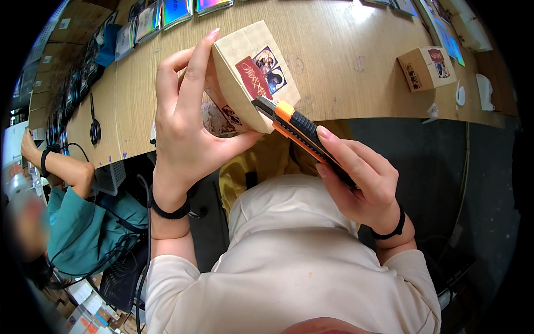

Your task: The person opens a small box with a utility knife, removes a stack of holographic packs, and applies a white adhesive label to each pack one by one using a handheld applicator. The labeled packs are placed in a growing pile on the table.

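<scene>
My left hand [181,125] grips a small tan cardboard box [233,53] by its side and lower edge, tilted over the near edge of the table. Dark red labels and small illustrated pictures are printed on its faces. In my right hand [364,181] is an orange and black utility knife [303,131], fingers wrapped round its lower end and thumb along the handle. The knife's blade tip lies at the box's near edge, beside the red label; whether it touches the cardboard, I cannot tell.
A similar tan box [423,69] stands at the right of the wooden table [345,67], near white scraps [460,93]. Black scissors [95,131] lie at the left. Shiny flat packs [177,11] line the far edge. At far left sits a person in a teal shirt [83,234].
</scene>
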### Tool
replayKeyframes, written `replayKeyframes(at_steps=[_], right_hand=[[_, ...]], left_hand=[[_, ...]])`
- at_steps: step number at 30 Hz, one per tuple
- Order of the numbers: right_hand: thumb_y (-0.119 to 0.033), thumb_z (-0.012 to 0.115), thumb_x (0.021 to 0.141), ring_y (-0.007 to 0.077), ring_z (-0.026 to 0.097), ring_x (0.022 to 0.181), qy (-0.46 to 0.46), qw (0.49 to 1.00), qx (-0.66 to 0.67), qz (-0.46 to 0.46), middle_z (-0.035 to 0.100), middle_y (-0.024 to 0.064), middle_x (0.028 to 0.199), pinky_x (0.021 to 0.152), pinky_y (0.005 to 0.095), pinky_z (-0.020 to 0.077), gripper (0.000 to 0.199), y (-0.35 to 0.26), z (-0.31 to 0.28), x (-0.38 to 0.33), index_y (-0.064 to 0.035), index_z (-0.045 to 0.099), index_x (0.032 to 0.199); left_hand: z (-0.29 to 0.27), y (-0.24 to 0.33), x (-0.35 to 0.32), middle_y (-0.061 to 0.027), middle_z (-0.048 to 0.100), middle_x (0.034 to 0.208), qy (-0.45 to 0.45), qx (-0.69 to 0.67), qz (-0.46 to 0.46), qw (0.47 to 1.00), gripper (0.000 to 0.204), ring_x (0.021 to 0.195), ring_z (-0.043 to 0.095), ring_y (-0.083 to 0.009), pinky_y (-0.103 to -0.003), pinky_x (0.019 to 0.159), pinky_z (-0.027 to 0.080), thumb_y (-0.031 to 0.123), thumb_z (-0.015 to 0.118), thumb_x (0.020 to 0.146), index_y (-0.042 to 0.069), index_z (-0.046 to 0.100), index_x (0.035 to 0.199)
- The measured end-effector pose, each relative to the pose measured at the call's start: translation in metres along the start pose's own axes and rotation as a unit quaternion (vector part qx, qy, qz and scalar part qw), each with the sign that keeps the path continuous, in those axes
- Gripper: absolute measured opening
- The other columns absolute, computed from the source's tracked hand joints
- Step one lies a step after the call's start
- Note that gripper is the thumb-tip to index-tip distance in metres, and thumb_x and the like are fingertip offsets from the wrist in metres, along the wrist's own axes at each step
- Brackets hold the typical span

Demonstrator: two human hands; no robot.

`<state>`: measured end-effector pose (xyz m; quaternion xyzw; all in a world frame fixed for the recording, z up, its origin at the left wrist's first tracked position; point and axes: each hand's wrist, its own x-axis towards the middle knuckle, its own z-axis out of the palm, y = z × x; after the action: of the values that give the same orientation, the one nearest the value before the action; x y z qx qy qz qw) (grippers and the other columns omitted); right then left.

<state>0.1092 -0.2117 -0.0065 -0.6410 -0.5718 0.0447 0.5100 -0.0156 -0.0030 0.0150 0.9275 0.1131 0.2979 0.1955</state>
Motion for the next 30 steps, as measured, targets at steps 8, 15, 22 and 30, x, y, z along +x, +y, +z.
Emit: replayKeyframes(at_steps=[8,15,22,30], right_hand=[[0.012,0.065,0.071,0.0214,0.061,0.058,-0.036,0.999,-0.011,0.026,0.064,0.0154,0.082,0.05,0.0265,0.0485,0.045,-0.006,-0.016,-0.005,0.0054,0.062,0.116],[0.014,0.063,0.074,0.0203,0.065,0.072,0.029,0.998,0.024,0.056,0.067,0.0197,0.096,0.063,0.0242,0.0504,0.042,-0.001,-0.023,0.001,0.0093,0.06,0.115],[0.01,0.068,0.075,0.0172,0.063,0.072,0.108,0.991,0.031,0.07,0.065,0.0145,0.091,0.064,0.024,0.0499,0.049,0.009,-0.017,0.0,0.005,0.057,0.122],[-0.011,0.065,0.089,0.0042,0.053,0.059,0.38,0.889,0.1,0.236,0.063,0.0021,0.083,0.048,0.017,0.0362,0.026,0.054,-0.088,-0.009,0.0014,0.056,0.109]], left_hand=[[0.004,0.003,0.001,-0.0113,0.048,0.113,0.007,0.002,0.006,1.0,0.102,0.101,0.053,-0.0248,-0.035,0.087,0.046,0.019,0.087,0.046,0.004,0.044,0.137],[0.004,0.003,0.002,-0.0123,0.049,0.114,0.005,0.006,-0.003,1.0,0.098,0.103,0.053,-0.026,-0.036,0.09,0.046,0.019,0.088,0.048,0.003,0.046,0.135],[0.003,-0.024,-0.005,-0.0217,0.052,0.124,0.0,-0.005,-0.169,0.986,0.101,0.116,0.051,-0.0319,-0.038,0.098,0.041,0.021,0.089,0.054,-0.004,0.035,0.136],[-0.004,-0.034,-0.006,-0.0263,0.034,0.142,-0.004,0.093,-0.25,0.964,0.106,0.131,0.036,-0.033,-0.039,0.109,0.027,0.019,0.081,0.072,-0.003,0.009,0.146]])
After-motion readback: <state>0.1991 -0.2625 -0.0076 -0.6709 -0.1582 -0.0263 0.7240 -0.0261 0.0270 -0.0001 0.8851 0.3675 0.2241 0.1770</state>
